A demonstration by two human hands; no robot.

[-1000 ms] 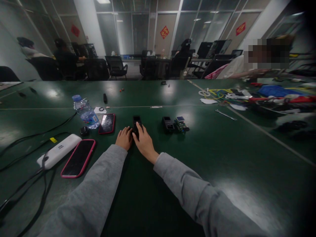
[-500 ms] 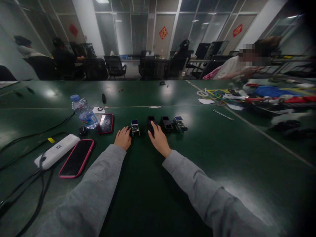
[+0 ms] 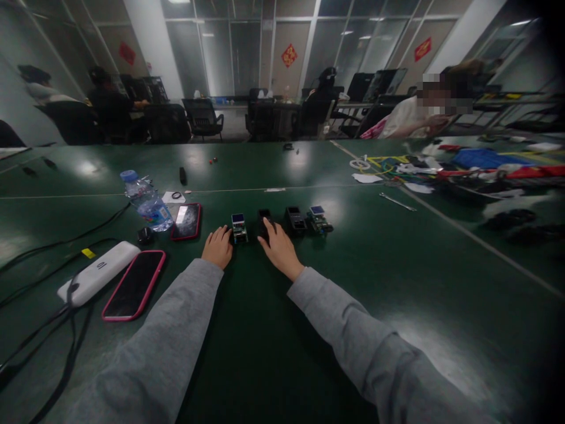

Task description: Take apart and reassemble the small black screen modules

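Head view: right hand has shifted black case rightward, revealing circuit board.

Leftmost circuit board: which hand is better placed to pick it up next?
Left, I'd say. The left hand lies right beside that board, fingertips near its edge; the right hand is on the black case.

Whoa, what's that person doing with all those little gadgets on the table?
The person's right hand is on a small black case, with its fingers over the top. The left hand rests on the green table right beside a little circuit board with a screen. On the other side of the right hand sit another black case and a second circuit board, next to each other.
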